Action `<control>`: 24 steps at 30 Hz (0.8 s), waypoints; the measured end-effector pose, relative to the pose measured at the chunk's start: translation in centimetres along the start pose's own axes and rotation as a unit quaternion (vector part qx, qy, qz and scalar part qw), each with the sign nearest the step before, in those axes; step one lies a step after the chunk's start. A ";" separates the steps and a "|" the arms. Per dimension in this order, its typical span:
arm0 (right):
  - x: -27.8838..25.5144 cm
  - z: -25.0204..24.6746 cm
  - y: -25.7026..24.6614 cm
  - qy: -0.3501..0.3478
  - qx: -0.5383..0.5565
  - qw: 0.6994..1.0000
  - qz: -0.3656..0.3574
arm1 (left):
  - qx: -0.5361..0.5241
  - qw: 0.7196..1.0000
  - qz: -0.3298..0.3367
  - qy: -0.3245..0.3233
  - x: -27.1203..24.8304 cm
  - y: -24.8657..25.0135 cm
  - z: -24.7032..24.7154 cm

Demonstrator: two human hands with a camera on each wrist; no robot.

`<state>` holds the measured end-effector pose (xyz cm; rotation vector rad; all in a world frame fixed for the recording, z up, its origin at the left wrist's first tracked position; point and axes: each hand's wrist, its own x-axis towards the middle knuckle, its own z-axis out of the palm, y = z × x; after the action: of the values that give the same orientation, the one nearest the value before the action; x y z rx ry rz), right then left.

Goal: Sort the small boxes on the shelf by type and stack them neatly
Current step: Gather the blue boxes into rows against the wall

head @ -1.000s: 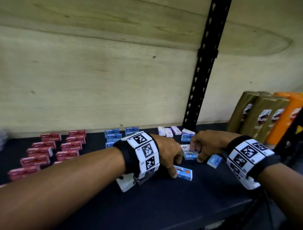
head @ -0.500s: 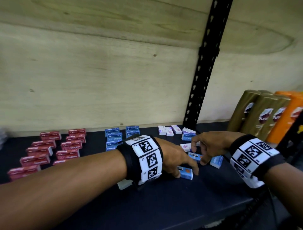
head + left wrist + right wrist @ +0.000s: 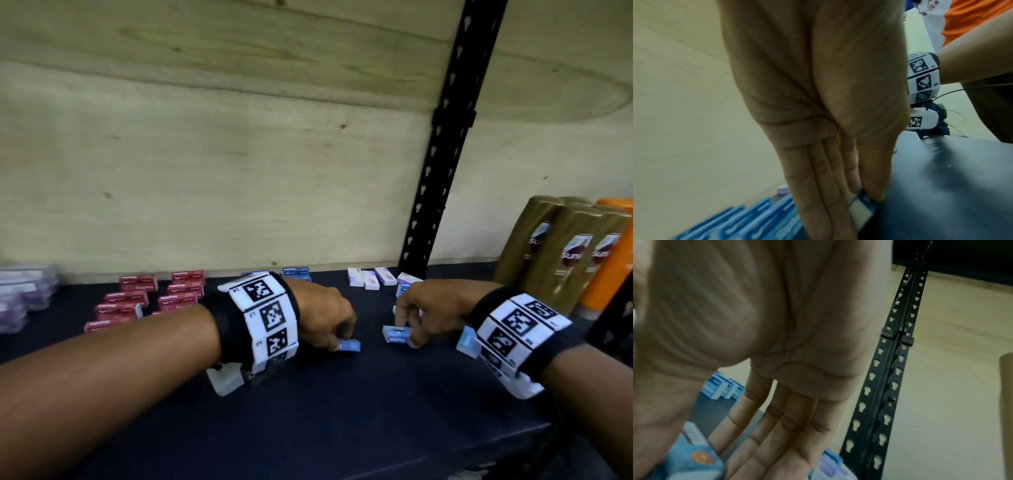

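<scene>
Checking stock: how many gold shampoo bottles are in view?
3, side by side at the shelf's right end: left one, middle one, right one beside the orange bottle. More may hide behind.

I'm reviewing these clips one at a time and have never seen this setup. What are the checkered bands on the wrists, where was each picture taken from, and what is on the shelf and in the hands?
No machine here: a person works with bare hands. The checkered bands carry wrist cameras. The wide picture comes from a head camera; the other two look along each palm.

On the dark shelf lie red boxes at the left, white-and-purple boxes at the back, and gold bottles at the right.

The left hand pinches a small blue box between thumb and fingers. The right hand grips another blue box.
</scene>
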<state>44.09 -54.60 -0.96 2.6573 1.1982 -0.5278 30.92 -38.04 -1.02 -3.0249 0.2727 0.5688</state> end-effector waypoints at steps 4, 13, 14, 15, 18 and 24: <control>0.6 -0.7 -1.9 -0.013 0.018 0.999 -0.039 | -0.039 0.998 -0.042 -0.024 -1.9 -2.2 0.5; 2.5 -1.0 -6.5 -0.027 0.091 0.989 -0.114 | -0.086 0.991 -0.102 -0.027 -5.0 -5.0 1.8; 2.7 -1.0 -6.9 -0.025 0.092 0.989 -0.117 | -0.083 0.990 -0.107 -0.027 -5.2 -5.3 1.9; 2.8 -1.0 -7.2 -0.024 0.086 0.989 -0.115 | -0.080 0.990 -0.113 -0.028 -5.4 -5.5 2.0; 2.9 -1.1 -8.0 -0.023 0.065 0.992 -0.108 | -0.086 0.987 -0.134 -0.037 -5.8 -5.9 2.2; 2.6 -1.5 -8.1 -0.017 0.063 0.995 -0.075 | -0.114 0.982 -0.146 -0.023 -6.1 -6.4 2.4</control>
<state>39.97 -47.02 -0.73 2.6614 1.4071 -0.6922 25.69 -30.60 -0.89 -3.1726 -0.2543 0.6847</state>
